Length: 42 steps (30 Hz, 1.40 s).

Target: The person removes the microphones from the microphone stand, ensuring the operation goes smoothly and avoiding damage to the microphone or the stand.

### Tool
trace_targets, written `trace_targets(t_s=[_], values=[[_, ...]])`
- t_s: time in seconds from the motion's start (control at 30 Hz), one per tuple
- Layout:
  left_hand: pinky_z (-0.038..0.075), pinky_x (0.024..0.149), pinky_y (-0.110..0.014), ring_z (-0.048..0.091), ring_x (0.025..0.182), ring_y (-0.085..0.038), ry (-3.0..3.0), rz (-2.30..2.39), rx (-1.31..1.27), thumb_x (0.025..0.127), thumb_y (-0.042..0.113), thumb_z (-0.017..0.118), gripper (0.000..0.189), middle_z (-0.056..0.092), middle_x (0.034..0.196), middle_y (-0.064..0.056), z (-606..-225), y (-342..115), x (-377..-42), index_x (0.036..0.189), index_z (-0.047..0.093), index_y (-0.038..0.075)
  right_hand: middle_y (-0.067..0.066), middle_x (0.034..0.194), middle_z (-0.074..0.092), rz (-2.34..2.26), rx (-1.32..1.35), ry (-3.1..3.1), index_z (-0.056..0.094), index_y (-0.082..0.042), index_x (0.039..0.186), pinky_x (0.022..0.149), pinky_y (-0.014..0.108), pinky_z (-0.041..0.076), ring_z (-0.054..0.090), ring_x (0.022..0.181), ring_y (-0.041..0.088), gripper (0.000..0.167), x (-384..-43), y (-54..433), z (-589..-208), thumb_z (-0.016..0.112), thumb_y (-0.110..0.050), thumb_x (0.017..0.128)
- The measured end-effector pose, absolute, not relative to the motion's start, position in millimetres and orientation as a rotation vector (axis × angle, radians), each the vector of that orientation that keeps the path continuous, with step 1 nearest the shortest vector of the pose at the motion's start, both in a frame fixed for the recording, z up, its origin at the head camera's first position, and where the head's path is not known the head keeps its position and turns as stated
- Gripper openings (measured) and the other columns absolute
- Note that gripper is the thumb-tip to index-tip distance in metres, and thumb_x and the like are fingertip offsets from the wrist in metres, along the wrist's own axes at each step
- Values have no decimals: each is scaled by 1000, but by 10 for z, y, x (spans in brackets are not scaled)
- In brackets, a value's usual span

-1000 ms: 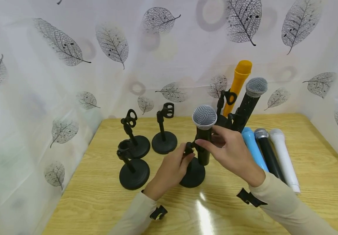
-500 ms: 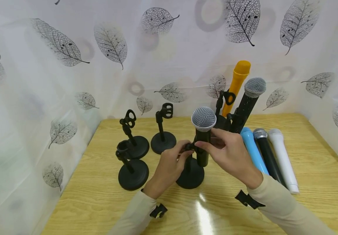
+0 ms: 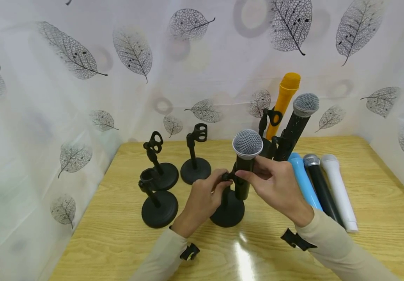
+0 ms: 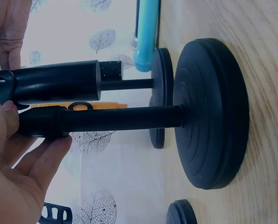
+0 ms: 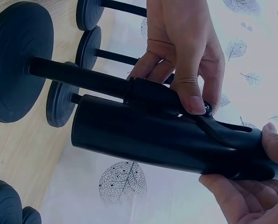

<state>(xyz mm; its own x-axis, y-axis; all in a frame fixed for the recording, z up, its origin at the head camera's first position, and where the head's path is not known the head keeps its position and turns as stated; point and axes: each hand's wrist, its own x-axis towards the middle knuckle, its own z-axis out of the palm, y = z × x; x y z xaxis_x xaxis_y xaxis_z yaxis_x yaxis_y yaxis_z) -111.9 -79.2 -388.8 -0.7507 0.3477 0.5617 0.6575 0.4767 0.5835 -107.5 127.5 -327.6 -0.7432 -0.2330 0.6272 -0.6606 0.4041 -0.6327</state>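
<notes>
A black microphone (image 3: 247, 145) with a silver mesh head stands nearly upright in the clip of a black desk stand (image 3: 227, 210). My left hand (image 3: 202, 199) pinches the top joint of this stand, just below the clip. In the left wrist view its fingers curl round the upper collar of the stand pole (image 4: 124, 118). My right hand (image 3: 275, 181) grips the microphone body at the clip, with thumb and fingers on opposite sides. The right wrist view shows the clip (image 5: 223, 133) wrapped round the microphone handle (image 5: 143, 135), alongside the pole.
Several bare black stands (image 3: 160, 208) are grouped at the left. Behind my right hand, a yellow microphone (image 3: 285, 99) and a speckled black microphone (image 3: 298, 121) sit in stands. Blue (image 3: 305, 181), black (image 3: 323, 187) and white (image 3: 340, 191) microphones lie at the right. A leaf-print curtain (image 3: 202, 58) backs the table.
My left hand has shifted slightly upward on the stand to its joint. The microphone head has tipped a little to the right and lower, with my right hand still holding it.
</notes>
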Motion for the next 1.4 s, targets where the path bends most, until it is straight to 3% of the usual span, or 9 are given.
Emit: trace_targets(t_s=[0.47,0.73,0.93,1.3,1.4], values=[[33,49,-14,41,54,-2,-2372,-1151,-831,103,16,61,16,59,74,2,-3888,-796,-1105,117,62,10,-6,71,72,1291,806,-2127,74,-8,93,55,16,52,68,60,5,23,-1107,1304,-3316,87,1,76],[29,47,-14,36,50,-1,-2365,-1138,-834,104,18,60,15,52,68,4,-3892,-792,-1115,117,62,11,1,81,76,1336,798,-2094,77,-4,97,63,17,55,72,73,5,27,-1101,1320,-3329,86,7,74],[29,47,-15,36,50,-1,-2370,-1136,-829,103,17,61,16,57,70,1,-3892,-793,-1116,118,62,10,5,82,77,1382,777,-2097,77,-1,98,64,18,56,72,75,4,26,-1083,1326,-3310,85,9,75],[27,46,-14,33,48,0,-2376,-1145,-819,104,18,60,16,49,67,6,-3873,-794,-1102,117,62,11,4,76,75,1347,751,-2091,76,-2,90,63,16,55,71,70,2,24,-1070,1371,-3292,85,12,72],[31,46,-14,37,48,1,-2371,-1149,-820,104,17,60,16,57,70,4,-3870,-800,-1106,118,63,10,3,76,75,1352,741,-2072,75,0,88,60,14,53,68,66,1,22,-1072,1414,-3254,84,12,72]])
